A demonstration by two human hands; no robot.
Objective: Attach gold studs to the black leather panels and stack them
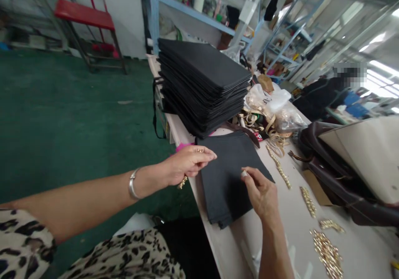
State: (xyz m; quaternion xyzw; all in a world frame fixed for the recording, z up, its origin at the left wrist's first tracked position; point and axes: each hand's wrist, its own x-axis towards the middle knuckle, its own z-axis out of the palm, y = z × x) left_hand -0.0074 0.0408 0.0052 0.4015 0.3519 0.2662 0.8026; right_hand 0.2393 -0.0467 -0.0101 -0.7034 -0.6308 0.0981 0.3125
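Note:
My left hand [190, 162] is closed above the table's near edge. A short gold chain [183, 182] pokes out below its fingers. To the right, my right hand [260, 189] is pinched, thumb against forefinger, over black sheets [229, 166] lying in a low pile; whatever sits in the pinch is too small to make out. Beyond them rises a tall stack of black folded panels [204, 75]. More gold strips [279, 166] lie in a row on the right side of the table, and a heap of loose gold pieces [327, 252] is at the lower right.
Dark brown and cream bags [368, 158] crowd the table's right side. Plastic bags [269, 100] and tangled beige straps [277, 139] lie behind the sheets. A red-topped stool [84, 15] stands on the green floor. A person in dark clothes [321, 94] is in the background.

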